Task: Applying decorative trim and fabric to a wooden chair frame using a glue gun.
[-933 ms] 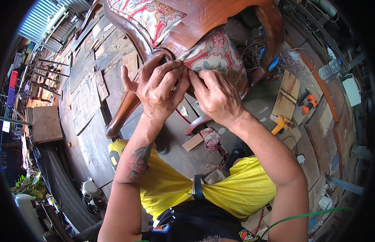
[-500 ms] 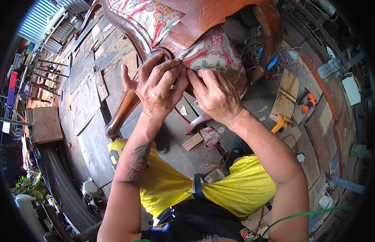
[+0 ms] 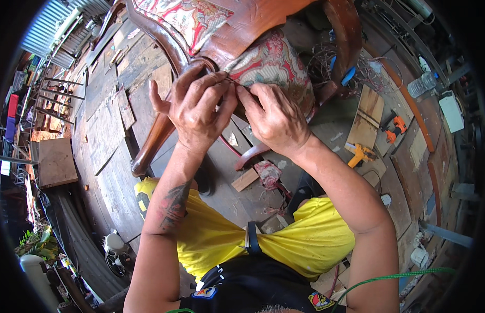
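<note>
The left hand (image 3: 201,107) and right hand (image 3: 276,117) barely shift, fingertips pressed together, anything pinched too small to tell, at the left edge of the chair's (image 3: 242,34) fabric (image 3: 279,57); work there apparently continues.

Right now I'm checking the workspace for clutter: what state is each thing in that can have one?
Left hand: little finger extended, other fingers bent, hold unclear
Right hand: fingers bent, hold unclear
Wooden chair: partly upholstered in floral fabric
Yellow gun-shaped tool: lying
Orange-and-black power tool: lying
Thin wire: tangled
</note>
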The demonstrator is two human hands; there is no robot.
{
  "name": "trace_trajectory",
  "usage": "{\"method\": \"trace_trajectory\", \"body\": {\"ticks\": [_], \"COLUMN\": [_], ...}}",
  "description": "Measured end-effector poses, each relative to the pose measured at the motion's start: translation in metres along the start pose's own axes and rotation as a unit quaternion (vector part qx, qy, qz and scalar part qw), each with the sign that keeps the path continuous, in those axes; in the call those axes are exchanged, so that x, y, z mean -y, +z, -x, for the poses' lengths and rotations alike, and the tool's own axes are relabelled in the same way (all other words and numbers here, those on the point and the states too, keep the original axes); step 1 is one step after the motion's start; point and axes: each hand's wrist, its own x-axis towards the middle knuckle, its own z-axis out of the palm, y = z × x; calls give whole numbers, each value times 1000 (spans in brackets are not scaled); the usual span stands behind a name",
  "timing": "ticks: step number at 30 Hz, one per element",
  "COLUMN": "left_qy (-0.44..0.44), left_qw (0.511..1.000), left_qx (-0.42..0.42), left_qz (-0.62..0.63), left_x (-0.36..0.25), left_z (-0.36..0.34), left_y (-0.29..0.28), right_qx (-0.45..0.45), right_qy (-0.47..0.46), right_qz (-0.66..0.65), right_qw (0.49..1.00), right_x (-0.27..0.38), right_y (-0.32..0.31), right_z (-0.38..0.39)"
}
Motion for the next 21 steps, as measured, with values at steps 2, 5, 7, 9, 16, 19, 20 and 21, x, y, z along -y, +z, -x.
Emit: {"method": "trace_trajectory", "body": {"ticks": [2,5,7,9,16,19,20,21], "left_qy": [-20,16,47,13,99,107,108,125], "left_qw": [1000,996,998,990,990,986,984,983], "left_qx": [1,-18,-31,-33,-66,-87,-95,-105], "left_qz": [12,81,32,136,69,97,102,83], "left_x": [10,28,18,20,10,12,7,10], "left_z": [15,18,11,13,1,6,10,8], "left_y": [11,15,12,21,7,20,26,24], "right_qx": [-8,-55,-91,13,-42,-62,-52,-47], "right_qy": [-13,-41,-71,-14,-30,-58,-56,-54], "right_qz": [3,20,41,-17,-81,-66,-57,-59], "right_qw": [1000,997,992,1000,995,994,995,996], "right_x": [-1,-2,-12,-2,-5,-12,-13,-13], "right_y": [17,22,25,3,11,13,10,10], "right_z": [1,-2,-3,-4,0,8,15,13]}}
